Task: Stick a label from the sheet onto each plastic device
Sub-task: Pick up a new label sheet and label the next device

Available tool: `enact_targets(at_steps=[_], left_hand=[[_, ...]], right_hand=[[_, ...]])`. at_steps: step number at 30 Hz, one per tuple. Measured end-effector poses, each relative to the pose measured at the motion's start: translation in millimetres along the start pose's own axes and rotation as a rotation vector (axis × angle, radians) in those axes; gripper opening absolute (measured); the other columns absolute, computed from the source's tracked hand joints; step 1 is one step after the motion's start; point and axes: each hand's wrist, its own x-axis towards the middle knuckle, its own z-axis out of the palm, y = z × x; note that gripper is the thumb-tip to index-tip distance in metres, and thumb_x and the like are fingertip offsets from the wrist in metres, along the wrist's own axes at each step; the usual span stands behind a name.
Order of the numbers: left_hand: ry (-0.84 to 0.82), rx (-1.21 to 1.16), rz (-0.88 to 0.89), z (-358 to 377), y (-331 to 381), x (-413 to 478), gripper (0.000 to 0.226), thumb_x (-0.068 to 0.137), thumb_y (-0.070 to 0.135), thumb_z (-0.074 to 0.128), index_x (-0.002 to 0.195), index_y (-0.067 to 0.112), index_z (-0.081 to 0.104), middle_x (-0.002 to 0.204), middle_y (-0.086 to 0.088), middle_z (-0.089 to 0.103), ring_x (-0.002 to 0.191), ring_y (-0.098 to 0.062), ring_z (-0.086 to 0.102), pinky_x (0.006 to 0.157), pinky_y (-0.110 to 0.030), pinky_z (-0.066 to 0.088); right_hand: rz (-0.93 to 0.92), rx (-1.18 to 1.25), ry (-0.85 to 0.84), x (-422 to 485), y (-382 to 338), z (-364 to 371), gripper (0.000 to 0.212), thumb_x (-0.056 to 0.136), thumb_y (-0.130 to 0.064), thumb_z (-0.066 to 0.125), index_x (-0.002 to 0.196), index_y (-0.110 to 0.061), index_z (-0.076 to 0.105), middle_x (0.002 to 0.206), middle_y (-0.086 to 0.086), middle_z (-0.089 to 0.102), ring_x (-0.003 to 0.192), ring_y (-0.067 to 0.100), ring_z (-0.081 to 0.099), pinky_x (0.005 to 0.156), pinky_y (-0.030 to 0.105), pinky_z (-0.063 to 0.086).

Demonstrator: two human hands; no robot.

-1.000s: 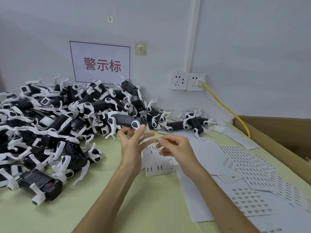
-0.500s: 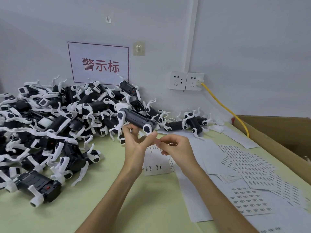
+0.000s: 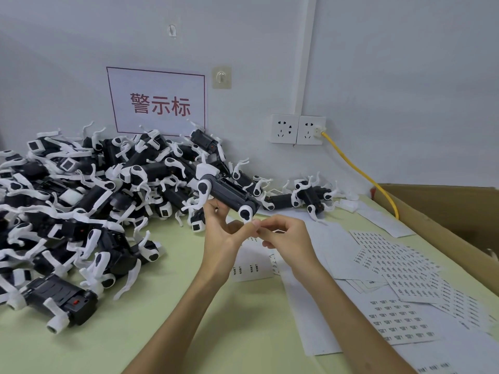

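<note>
Left hand [image 3: 220, 234] raised, fingers [image 3: 213, 210] curled; right hand [image 3: 287, 238] pinching at its thumb.

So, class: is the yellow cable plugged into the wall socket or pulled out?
Plugged in: the yellow cable ends in a plug seated in the right-hand socket.

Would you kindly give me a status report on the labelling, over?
Left hand grips device, raised. Right hand pinched at its white end; label not visible. Nothing in the way.
</note>
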Motion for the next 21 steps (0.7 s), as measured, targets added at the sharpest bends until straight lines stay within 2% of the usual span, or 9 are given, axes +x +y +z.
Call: enact_targets(at_steps=[4, 6, 8, 11, 13, 16, 18, 19, 21], left_hand=[[0.033, -0.026, -0.026, 2, 3, -1, 0.052, 0.074, 0.009, 0.076, 0.106, 0.016, 0.035, 0.103, -0.011, 0.056, 0.066, -0.021, 0.064, 0.070, -0.031, 0.055], [0.045, -0.030, -0.032, 4, 3, -1, 0.054, 0.072, 0.010, 0.078, 0.105, 0.016, 0.036, 0.101, -0.003, 0.058, 0.063, -0.020, 0.063, 0.067, -0.029, 0.055], [0.057, -0.019, -0.037, 5, 4, -1, 0.059, 0.069, 0.012, 0.080, 0.111, 0.019, 0.040, 0.110, 0.003, 0.064, 0.065, -0.020, 0.064, 0.066, -0.026, 0.054], [0.083, -0.005, -0.067, 2, 6, 0, 0.070, 0.067, 0.013, 0.083, 0.123, 0.021, 0.042, 0.131, -0.008, 0.063, 0.073, -0.022, 0.067, 0.069, -0.025, 0.056], [0.066, -0.004, -0.099, 1, 6, 1, 0.075, 0.066, 0.014, 0.084, 0.128, 0.022, 0.042, 0.132, -0.005, 0.064, 0.076, -0.019, 0.070, 0.072, -0.028, 0.058], [-0.002, 0.041, -0.098, 4, 5, -1, 0.067, 0.068, 0.015, 0.085, 0.122, 0.038, 0.052, 0.126, 0.005, 0.069, 0.075, -0.017, 0.070, 0.069, -0.027, 0.056], [-0.035, 0.071, -0.070, 6, 7, -2, 0.057, 0.068, 0.017, 0.082, 0.103, 0.057, 0.060, 0.120, 0.012, 0.072, 0.075, -0.015, 0.071, 0.066, -0.024, 0.055], [-0.038, 0.070, -0.078, 6, 7, -2, 0.056, 0.067, 0.018, 0.080, 0.099, 0.060, 0.061, 0.119, 0.013, 0.072, 0.078, -0.015, 0.072, 0.067, -0.023, 0.055], [-0.052, 0.047, -0.116, 4, 6, -2, 0.062, 0.066, 0.010, 0.076, 0.110, 0.051, 0.061, 0.122, 0.011, 0.072, 0.088, -0.017, 0.074, 0.070, -0.023, 0.056]], right_hand=[[-0.045, -0.069, 0.065, 2, 1, 2, 0.008, 0.083, -0.020, 0.080, 0.076, -0.020, 0.075, 0.067, -0.007, 0.071, 0.055, 0.010, 0.060, 0.067, 0.031, 0.053], [-0.066, -0.091, 0.124, 2, 3, 6, 0.010, 0.084, -0.020, 0.078, 0.075, -0.021, 0.074, 0.068, -0.006, 0.070, 0.055, 0.010, 0.060, 0.067, 0.035, 0.055], [-0.105, -0.081, 0.232, 1, 3, 6, 0.010, 0.085, -0.016, 0.076, 0.077, -0.020, 0.073, 0.071, -0.004, 0.071, 0.060, 0.011, 0.060, 0.067, 0.038, 0.056], [-0.175, 0.060, 0.330, 3, -2, -5, 0.008, 0.089, -0.014, 0.072, 0.087, -0.021, 0.068, 0.076, -0.006, 0.071, 0.059, 0.011, 0.060, 0.061, 0.033, 0.050], [-0.177, 0.166, 0.209, 2, -7, -9, 0.023, 0.089, -0.017, 0.074, 0.107, -0.023, 0.059, 0.085, -0.006, 0.074, 0.066, 0.012, 0.067, 0.066, 0.029, 0.050], [-0.187, 0.232, -0.002, 0, -8, -3, 0.061, 0.080, -0.017, 0.081, 0.128, -0.029, 0.046, 0.108, -0.004, 0.074, 0.098, 0.010, 0.069, 0.082, 0.025, 0.054], [-0.212, 0.181, -0.041, -1, -5, 2, 0.074, 0.080, -0.013, 0.082, 0.135, -0.035, 0.039, 0.118, -0.007, 0.070, 0.107, 0.004, 0.065, 0.085, 0.026, 0.054], [-0.224, 0.143, -0.041, -1, -4, 4, 0.078, 0.081, -0.011, 0.082, 0.138, -0.038, 0.035, 0.121, -0.010, 0.068, 0.110, 0.002, 0.063, 0.088, 0.027, 0.053], [-0.254, 0.062, -0.032, -1, -2, 4, 0.083, 0.081, -0.013, 0.082, 0.140, -0.042, 0.030, 0.123, -0.019, 0.066, 0.114, -0.001, 0.060, 0.090, 0.025, 0.048]])
